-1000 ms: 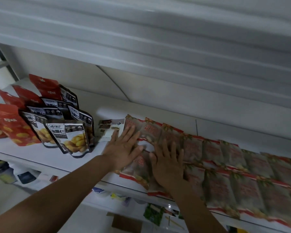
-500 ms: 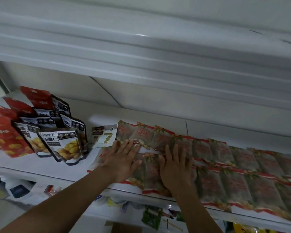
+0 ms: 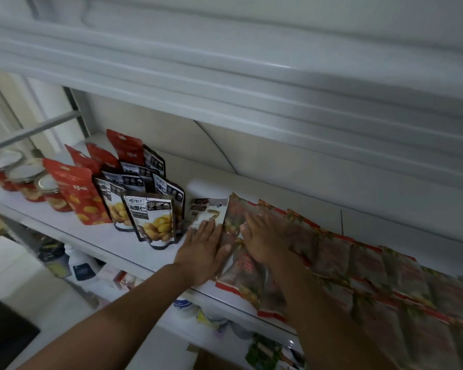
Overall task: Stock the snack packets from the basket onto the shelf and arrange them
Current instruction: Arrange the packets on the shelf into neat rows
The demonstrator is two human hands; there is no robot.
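shelf point(image 3: 134, 249): smooth white, faintly glossy, looks like painted metal | snack packets point(image 3: 358, 263), right of frame: translucent crinkled plastic film, soft sheen | stand-up pouches point(image 3: 151, 220), centre left: glossy printed plastic | jars point(image 3: 27, 189), far left: clear glass | lids point(image 3: 44, 182): shiny metal

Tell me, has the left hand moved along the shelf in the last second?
Yes. The left hand has slid left, to the left edge of the red-edged packets, nearer the standing chestnut pouch.

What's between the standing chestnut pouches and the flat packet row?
In the head view, one pale flat packet lies there on the shelf, the left hand touching its near edge.
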